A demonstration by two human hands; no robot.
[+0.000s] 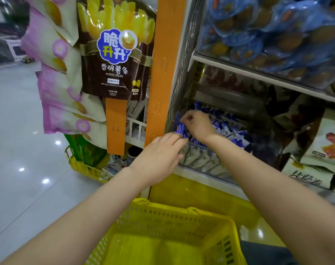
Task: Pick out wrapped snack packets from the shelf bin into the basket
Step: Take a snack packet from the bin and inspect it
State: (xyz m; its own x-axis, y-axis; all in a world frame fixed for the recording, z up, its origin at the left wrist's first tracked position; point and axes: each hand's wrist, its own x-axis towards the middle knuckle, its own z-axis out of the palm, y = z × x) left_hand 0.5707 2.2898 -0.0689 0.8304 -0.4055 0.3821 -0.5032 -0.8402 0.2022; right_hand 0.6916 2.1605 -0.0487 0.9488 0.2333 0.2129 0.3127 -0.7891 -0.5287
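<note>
A clear-fronted shelf bin [203, 161] holds several blue and white wrapped snack packets [229, 132]. My right hand [198, 126] is inside the bin at its left end, fingers curled, pinching one blue packet [181, 129]. My left hand [160, 155] reaches in from the lower left with fingers stretched out, the tips at the bin's front edge just under that packet. Whether they touch it is unclear. The yellow plastic basket [162, 213] sits below my arms, and nothing shows inside it.
An orange upright post [162, 73] stands left of the bin, with hanging potato stick bags [115, 54] beside it. A shelf of blue packs [268, 35] sits above, larger snack bags [327, 142] to the right. A second yellow basket [82, 165] stands on the glossy floor.
</note>
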